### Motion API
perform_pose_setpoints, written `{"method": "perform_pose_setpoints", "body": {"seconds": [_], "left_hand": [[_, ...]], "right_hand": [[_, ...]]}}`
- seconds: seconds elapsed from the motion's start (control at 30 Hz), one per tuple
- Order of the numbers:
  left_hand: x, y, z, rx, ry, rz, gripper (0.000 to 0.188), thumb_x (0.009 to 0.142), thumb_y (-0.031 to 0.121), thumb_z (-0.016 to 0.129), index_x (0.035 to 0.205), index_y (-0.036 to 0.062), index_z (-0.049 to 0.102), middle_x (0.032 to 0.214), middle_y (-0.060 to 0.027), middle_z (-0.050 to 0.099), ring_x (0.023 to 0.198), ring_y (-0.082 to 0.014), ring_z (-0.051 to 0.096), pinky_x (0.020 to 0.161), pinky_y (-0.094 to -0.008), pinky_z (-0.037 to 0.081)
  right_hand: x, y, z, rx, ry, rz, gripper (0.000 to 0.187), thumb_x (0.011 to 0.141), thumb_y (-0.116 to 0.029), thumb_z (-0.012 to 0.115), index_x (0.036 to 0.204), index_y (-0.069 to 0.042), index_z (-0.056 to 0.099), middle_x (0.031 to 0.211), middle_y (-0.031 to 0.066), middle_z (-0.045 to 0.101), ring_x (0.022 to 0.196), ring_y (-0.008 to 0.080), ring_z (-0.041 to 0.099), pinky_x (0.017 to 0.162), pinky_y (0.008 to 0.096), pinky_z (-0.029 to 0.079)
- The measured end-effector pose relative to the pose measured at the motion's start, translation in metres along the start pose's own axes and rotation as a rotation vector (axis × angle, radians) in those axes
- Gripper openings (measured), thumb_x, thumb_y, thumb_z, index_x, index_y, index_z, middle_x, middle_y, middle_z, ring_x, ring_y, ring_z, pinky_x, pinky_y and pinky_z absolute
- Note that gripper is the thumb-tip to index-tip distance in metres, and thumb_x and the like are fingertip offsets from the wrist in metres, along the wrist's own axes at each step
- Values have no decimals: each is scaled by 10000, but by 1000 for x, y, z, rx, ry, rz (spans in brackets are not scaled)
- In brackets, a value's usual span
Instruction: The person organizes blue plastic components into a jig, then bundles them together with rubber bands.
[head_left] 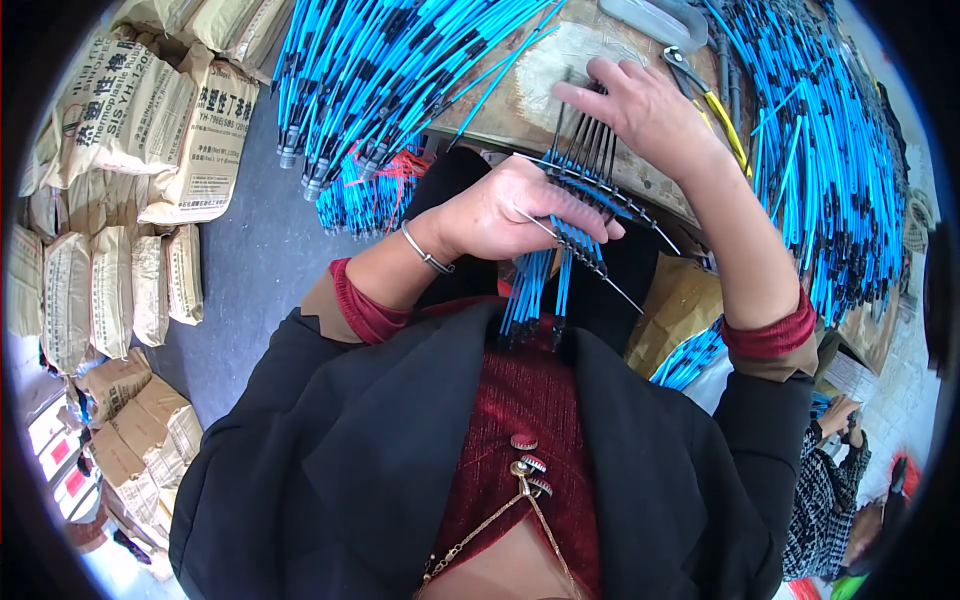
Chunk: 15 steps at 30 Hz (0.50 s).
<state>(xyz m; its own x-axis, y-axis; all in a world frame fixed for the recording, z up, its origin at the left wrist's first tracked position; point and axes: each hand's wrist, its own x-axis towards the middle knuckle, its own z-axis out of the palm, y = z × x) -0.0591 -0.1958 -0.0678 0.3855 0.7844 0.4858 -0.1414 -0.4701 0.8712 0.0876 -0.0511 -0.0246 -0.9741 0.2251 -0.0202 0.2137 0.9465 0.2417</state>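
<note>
Gathered in my left hand (510, 210) is a row of slim blue-and-black rods (540, 285), their blue lengths hanging toward my lap. Two thin metal wires with dark bead-like pieces (590, 257) cross the row beside my fingers and stick out to the right. My left fingers are closed round the row. Above it, my right hand (645, 110) hovers over the black upper ends (592, 140) of the rods, thumb stretched left and apart from the bent fingers. Whether it touches the ends is hard to make out.
Large heaps of blue-and-black rods (400, 60) lie left and right on the worn table (650, 175). Yellow-handled pliers (710, 100) and a clear plastic tray (655, 20) are near my right hand. Paper sacks (190, 140) are stacked at left. Another person's hand (838, 415) shows at lower right.
</note>
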Motion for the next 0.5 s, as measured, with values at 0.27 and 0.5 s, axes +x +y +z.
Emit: {"method": "perform_pose_setpoints", "body": {"seconds": [0.27,0.5], "left_hand": [[-33,51,39,393,-304,201,224,792,124,616,985,14,640,1015,-143,641,915,-256,634,826,-339,501],[-87,49,85,381,-230,293,189,795,69,597,971,8,629,1025,-137,638,924,-254,629,831,-338,496]], "right_hand": [[-50,-51,-21,271,226,-33,333,749,16,476,1061,-91,521,1156,123,512,1044,301,515,847,355,450],[-91,-136,49,898,92,-95,326,756,25,507,1065,-78,523,1184,134,521,1112,299,492,916,361,415]]}}
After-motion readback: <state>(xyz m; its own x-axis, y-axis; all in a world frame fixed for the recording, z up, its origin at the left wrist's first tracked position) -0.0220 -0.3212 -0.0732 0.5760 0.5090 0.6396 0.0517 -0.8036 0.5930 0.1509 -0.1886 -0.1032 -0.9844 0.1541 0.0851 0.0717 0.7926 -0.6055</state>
